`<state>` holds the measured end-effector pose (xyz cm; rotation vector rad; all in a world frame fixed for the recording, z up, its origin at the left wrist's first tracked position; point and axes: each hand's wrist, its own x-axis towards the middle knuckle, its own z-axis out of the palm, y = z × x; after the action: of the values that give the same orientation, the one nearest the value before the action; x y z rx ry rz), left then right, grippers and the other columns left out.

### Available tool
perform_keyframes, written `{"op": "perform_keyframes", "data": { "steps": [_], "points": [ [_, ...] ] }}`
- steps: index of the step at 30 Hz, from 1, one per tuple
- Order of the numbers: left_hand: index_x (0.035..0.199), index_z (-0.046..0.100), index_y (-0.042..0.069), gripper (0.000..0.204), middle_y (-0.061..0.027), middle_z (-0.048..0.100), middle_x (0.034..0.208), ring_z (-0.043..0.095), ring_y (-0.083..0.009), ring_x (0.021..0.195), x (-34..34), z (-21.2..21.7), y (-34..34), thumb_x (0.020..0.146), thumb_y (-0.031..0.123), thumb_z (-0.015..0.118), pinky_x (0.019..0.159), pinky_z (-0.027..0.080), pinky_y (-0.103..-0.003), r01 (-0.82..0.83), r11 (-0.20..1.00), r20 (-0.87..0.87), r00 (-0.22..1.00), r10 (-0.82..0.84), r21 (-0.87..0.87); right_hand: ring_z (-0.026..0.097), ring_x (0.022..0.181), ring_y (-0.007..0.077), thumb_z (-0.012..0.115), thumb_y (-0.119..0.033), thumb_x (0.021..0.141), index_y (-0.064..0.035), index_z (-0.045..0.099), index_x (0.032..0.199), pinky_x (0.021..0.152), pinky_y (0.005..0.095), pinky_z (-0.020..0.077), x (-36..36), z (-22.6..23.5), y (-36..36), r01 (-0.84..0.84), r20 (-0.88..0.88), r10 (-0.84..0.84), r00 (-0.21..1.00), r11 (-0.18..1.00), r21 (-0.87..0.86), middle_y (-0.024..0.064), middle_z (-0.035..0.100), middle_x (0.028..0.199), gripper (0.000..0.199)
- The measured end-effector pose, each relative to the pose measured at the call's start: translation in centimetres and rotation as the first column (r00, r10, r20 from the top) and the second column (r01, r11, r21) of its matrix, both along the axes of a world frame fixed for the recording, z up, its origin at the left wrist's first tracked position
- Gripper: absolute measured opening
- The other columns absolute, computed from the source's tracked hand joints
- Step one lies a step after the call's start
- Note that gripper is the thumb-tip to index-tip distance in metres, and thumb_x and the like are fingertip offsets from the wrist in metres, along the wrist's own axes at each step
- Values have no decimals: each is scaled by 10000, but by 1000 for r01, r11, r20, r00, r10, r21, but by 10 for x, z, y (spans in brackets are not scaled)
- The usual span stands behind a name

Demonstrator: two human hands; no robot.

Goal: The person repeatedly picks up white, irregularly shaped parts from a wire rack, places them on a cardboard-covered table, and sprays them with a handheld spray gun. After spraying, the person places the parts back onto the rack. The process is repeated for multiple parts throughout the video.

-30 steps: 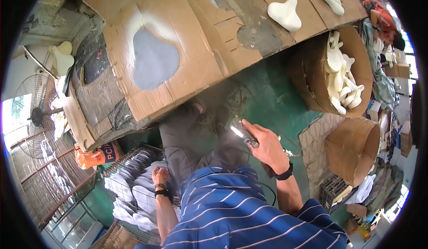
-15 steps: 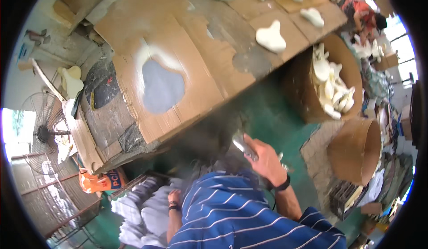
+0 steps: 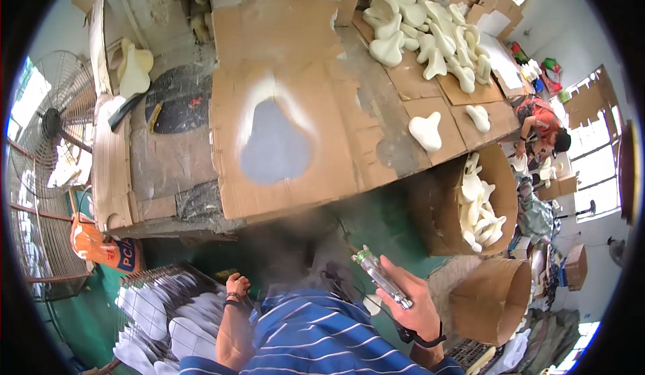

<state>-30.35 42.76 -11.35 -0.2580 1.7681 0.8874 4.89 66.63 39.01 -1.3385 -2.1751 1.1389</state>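
Below the cardboard-covered workbench (image 3: 295,173), the person's right hand (image 3: 415,301) is closed around a spray gun (image 3: 381,277), its metal nozzle pointing up and to the left, toward the bench edge. A dark band circles the right wrist. The left hand (image 3: 236,285) hangs lower at the person's left side, fingers curled over the edge of a wire rack (image 3: 158,281) stacked with flat white moulded pieces (image 3: 178,321); whether it grips a piece or only rests there cannot be told. A blue shirt with white stripes fills the lower centre of the view.

On the cardboard top, a grey pear-shaped patch (image 3: 275,150) ringed with white overspray marks the middle of the sheet. One cream foam pad (image 3: 426,131) lies alone to the right of it, and a smaller one (image 3: 478,116) just beyond; a heap of similar pads (image 3: 430,29) sits at the far right corner of the bench. A round cardboard drum (image 3: 500,197) beside the bench holds more cream pads, and a second drum (image 3: 497,301) lies on its side near the right hand. A standing fan (image 3: 47,126) is at the left edge, an orange bag (image 3: 101,247) below it. Another person (image 3: 541,130) crouches well apart at the right.
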Motion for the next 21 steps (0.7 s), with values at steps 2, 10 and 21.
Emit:
{"op": "perform_keyframes", "data": {
  "steps": [2,10,21],
  "points": [
    [1250,554,84,326,-75,627,825,637,-226,694,11,-12,-24,928,97,606,561,527,-412,-93,994,115,990,85,63,678,887,372,718,84,792,-18,527,1444,808,363,541,-5,4,-4,-21,21,21,1000,1000,-22,203,688,1085,688],
    [696,484,187,370,-1,507,686,500,-242,656,-8,-63,-96,982,413,425,540,366,-408,-666,729,882,428,198,160,679,864,362,713,64,764,-8,570,1402,784,360,541,-38,18,38,-136,40,136,990,991,-12,201,689,1035,658],
    [1290,571,41,412,-89,663,951,628,-152,719,-3,52,54,880,56,609,566,502,-265,-176,933,-228,940,253,313,683,804,347,725,58,754,11,597,1363,731,362,541,-52,14,87,-147,65,143,988,988,55,194,692,963,623]
  ]
}}
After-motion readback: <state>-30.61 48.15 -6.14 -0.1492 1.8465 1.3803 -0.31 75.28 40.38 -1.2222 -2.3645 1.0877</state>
